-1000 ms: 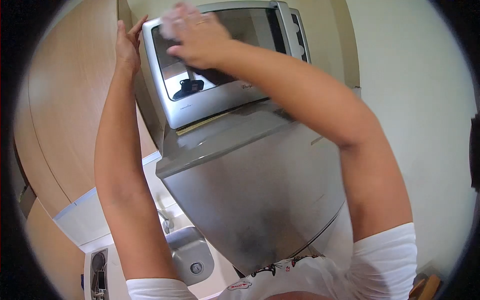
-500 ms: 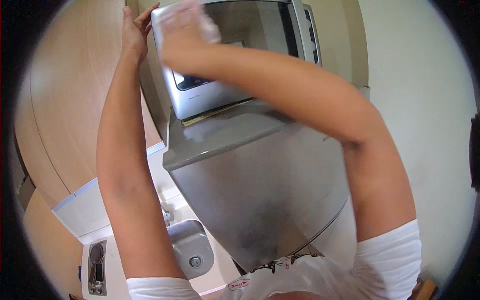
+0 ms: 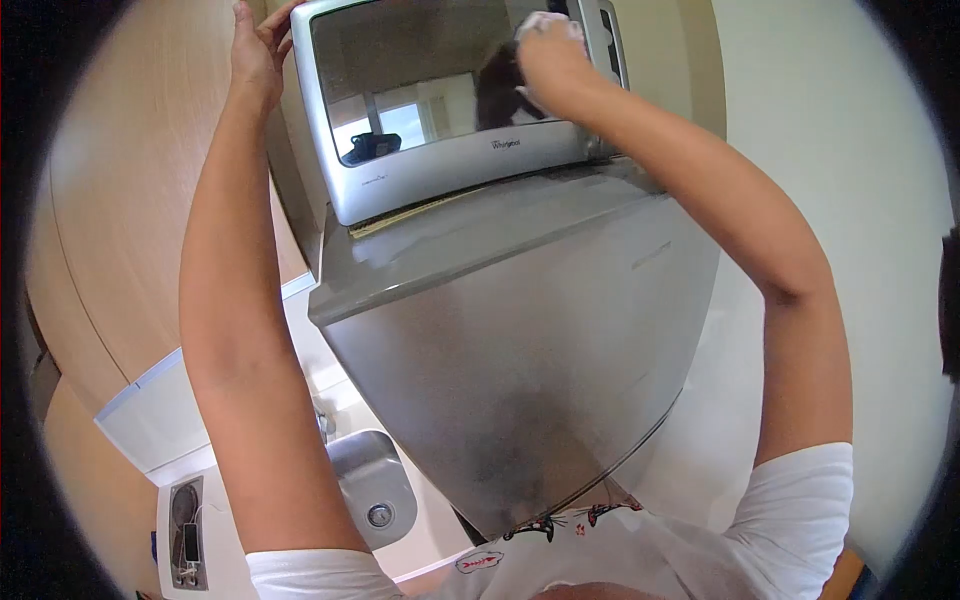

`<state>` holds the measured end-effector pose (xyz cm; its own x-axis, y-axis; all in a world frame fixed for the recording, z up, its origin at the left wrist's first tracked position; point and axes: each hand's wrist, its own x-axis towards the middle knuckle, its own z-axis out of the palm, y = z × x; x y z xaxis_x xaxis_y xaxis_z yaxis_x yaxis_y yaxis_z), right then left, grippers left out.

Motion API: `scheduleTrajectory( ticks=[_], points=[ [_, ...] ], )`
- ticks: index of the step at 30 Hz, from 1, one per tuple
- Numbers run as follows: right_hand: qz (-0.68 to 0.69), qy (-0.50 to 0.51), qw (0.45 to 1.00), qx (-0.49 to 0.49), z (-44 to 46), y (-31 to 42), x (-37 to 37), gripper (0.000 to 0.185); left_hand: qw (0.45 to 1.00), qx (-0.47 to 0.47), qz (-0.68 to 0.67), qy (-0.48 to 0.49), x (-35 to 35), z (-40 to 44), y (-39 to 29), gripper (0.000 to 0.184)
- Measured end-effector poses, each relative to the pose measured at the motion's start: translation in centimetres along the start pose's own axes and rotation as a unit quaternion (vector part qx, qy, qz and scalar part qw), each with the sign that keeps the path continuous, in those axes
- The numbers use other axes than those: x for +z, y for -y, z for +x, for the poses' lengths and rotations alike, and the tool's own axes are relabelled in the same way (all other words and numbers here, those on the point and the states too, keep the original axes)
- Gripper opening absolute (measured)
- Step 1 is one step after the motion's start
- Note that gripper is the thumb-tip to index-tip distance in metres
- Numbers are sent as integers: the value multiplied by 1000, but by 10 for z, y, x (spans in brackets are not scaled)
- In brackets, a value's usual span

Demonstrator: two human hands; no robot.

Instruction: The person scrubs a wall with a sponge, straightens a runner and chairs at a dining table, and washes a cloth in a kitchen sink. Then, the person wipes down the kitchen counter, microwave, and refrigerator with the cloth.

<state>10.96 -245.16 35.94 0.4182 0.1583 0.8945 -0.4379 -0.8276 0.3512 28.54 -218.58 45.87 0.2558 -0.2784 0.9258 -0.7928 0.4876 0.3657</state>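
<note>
A silver Whirlpool microwave oven [image 3: 430, 165] with a dark glass door [image 3: 420, 80] stands on top of a grey refrigerator [image 3: 500, 350]. My right hand [image 3: 555, 62] is closed around a pale cloth [image 3: 552, 24], pressed to the right part of the door. Most of the cloth is hidden by the fingers. At the oven's upper left corner my left hand [image 3: 260, 55] rests against the side, fingers apart and holding nothing.
Wooden cabinets [image 3: 120, 220] line the left side. Lower left are a steel sink [image 3: 375, 480] with a tap and a counter panel [image 3: 187, 535] with a phone and cable. A pale wall [image 3: 830, 150] rises on the right.
My right hand has swept the cloth from the left edge of the oven across to the right side of the door. My left hand stays at the upper left corner.
</note>
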Motion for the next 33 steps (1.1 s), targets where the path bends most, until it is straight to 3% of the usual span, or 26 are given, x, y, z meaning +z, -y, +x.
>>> scheduleTrajectory(
  ticks=[2, 3, 4, 5, 7, 10, 11, 13, 14, 16, 17, 19, 21, 23, 25, 26, 28, 31, 33],
  points=[
    [-89, -71, 990, -84, 7, 46, -21, 22, 1000, 15, 16, -4, 3, -3, 1, 80],
    [11, 51, 996, -71, 15, 76, -41, 35, 999, 29, 34, -10, 6, -6, -1, 79],
    [-6, 86, 985, -147, 12, 105, -79, 31, 999, 29, 32, -9, 5, -5, -1, 79],
    [71, -100, 982, -140, 23, 134, -40, 26, 1000, 6, 14, -5, 3, -4, -1, 79],
    [188, -170, 953, -169, 22, 163, -37, 17, 1000, -27, -6, -15, 10, -5, -5, 79],
    [210, -131, 949, -193, 24, 132, -19, 15, 1000, 2, 20, -9, 12, -8, -5, 79],
    [100, -79, 974, -189, 15, 110, -18, 15, 999, 16, 50, -15, 13, -10, -4, 79],
    [37, 30, 988, -146, -5, 59, -26, 16, 999, 12, 38, -21, 12, -9, -4, 79],
    [-14, 102, 985, -139, -8, 28, -19, 29, 999, 12, 25, -25, 11, -6, -2, 78],
    [53, 19, 998, 31, -39, -19, 16, 20, 1000, 6, 17, -13, 2, 2, 2, 78],
    [54, 20, 998, 31, -41, -17, 14, 20, 1000, 2, 7, 1, 0, 5, 5, 78],
    [28, 22, 999, -12, -43, 0, -5, 21, 1000, 6, 12, 1, -1, 6, 7, 77],
    [149, 134, 977, -65, -33, 27, -34, 42, 1000, 14, 12, -2, 15, -11, -8, 76],
    [179, 28, 970, -159, -18, 71, -28, 27, 987, -22, 123, -101, 66, -62, -52, 69],
    [173, -67, 940, -287, 10, 126, -6, 15, 991, -42, 85, -97, 35, -29, -26, 73],
    [279, 50, 924, -255, 10, 145, -39, 10, 993, -63, 41, -89, 24, -18, -16, 79],
    [320, 11, 905, -281, 12, 165, -44, 14, 991, -48, 51, -113, 35, -26, -24, 77],
    [270, -30, 870, -412, 5, 155, -35, 12, 994, -40, 49, -88, 39, -35, -29, 76],
    [228, 17, 877, -422, -3, 124, -25, 11, 991, -43, 81, -101, 44, -38, -33, 76]
  ],
)
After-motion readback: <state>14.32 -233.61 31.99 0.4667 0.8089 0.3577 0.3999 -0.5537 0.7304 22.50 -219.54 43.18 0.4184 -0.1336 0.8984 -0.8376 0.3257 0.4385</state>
